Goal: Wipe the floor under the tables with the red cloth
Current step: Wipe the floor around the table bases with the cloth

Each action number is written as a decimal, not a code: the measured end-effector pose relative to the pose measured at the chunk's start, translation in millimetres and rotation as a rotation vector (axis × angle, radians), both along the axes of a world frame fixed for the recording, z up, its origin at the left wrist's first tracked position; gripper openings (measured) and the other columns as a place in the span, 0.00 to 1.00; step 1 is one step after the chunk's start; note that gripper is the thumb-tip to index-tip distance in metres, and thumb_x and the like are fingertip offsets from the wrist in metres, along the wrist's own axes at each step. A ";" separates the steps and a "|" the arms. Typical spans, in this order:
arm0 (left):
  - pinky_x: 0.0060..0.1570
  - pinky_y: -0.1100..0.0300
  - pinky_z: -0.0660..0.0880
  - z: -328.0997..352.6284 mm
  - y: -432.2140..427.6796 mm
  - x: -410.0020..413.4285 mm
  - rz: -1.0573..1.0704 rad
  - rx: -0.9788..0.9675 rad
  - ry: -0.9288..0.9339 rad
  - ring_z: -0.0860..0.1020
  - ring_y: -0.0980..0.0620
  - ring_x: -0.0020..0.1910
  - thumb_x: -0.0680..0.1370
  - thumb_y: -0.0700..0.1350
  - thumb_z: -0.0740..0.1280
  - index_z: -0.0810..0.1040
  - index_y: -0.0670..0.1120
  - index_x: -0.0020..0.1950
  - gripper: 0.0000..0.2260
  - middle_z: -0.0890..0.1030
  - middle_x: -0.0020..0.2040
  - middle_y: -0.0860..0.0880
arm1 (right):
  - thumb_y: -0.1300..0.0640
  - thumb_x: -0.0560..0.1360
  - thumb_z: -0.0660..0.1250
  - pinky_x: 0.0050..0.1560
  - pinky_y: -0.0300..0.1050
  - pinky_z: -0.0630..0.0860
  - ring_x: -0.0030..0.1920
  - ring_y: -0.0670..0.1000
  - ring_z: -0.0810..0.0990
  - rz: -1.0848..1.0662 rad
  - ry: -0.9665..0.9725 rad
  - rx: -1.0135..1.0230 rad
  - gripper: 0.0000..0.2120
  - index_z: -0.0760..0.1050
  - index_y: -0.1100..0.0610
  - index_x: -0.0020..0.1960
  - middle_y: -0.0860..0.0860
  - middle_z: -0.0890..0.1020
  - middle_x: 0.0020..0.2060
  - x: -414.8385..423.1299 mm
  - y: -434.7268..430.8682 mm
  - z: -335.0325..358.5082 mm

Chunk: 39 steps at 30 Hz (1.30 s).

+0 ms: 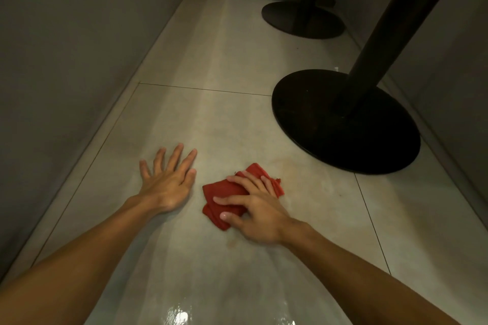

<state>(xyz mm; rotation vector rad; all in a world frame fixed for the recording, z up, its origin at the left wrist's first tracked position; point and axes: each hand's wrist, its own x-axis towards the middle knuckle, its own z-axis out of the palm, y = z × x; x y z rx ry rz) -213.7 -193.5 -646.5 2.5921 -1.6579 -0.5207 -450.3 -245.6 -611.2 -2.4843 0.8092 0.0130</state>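
While the red cloth (239, 194) is pressed onto the floor (211, 66) by the curled right hand (253, 208), the flat, released left hand (169, 179) is braced beside it. Wiping is judged underway; the stain near the round table base (343, 124) is judged to require the next pass.

Glossy tiled floor (211, 119), grey wall (74, 47) left, black near pedestal (346, 124), far pedestal (303, 20)
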 end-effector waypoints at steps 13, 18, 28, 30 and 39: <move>0.70 0.36 0.34 1.6 1.8 0.0 -0.012 -0.002 0.020 0.34 0.46 0.77 0.81 0.62 0.41 0.39 0.66 0.76 0.23 0.35 0.78 0.59 | 0.40 0.78 0.62 0.74 0.57 0.33 0.77 0.43 0.38 0.444 -0.044 0.067 0.18 0.72 0.36 0.67 0.39 0.55 0.77 -41.7 61.5 0.6; 0.70 0.36 0.34 0.9 2.0 0.5 -0.007 -0.003 0.017 0.35 0.46 0.77 0.81 0.62 0.41 0.40 0.66 0.76 0.23 0.35 0.78 0.59 | 0.40 0.77 0.63 0.75 0.55 0.36 0.78 0.44 0.41 0.455 -0.025 0.002 0.19 0.70 0.35 0.68 0.40 0.56 0.77 -36.8 31.8 -3.0; 0.70 0.36 0.35 -1.6 1.9 0.1 -0.005 -0.012 -0.011 0.36 0.46 0.77 0.81 0.62 0.41 0.40 0.66 0.76 0.23 0.36 0.78 0.59 | 0.37 0.77 0.60 0.76 0.61 0.45 0.78 0.49 0.48 -0.016 0.098 -0.010 0.20 0.67 0.32 0.69 0.41 0.57 0.77 -23.6 -88.3 3.3; 0.70 0.36 0.35 -1.6 1.9 0.2 -0.007 -0.015 -0.020 0.36 0.45 0.77 0.81 0.62 0.41 0.41 0.66 0.76 0.23 0.37 0.78 0.59 | 0.37 0.78 0.59 0.76 0.60 0.45 0.78 0.51 0.49 -0.098 0.131 -0.003 0.20 0.66 0.32 0.70 0.42 0.57 0.77 -21.9 -108.8 3.4; 0.70 0.35 0.35 -1.3 1.9 -1.1 -0.004 -0.012 -0.027 0.36 0.46 0.77 0.81 0.61 0.41 0.41 0.66 0.76 0.23 0.37 0.79 0.58 | 0.37 0.79 0.56 0.75 0.61 0.45 0.77 0.55 0.49 -0.265 0.076 -0.057 0.20 0.65 0.33 0.70 0.46 0.57 0.76 -8.5 -92.9 -5.7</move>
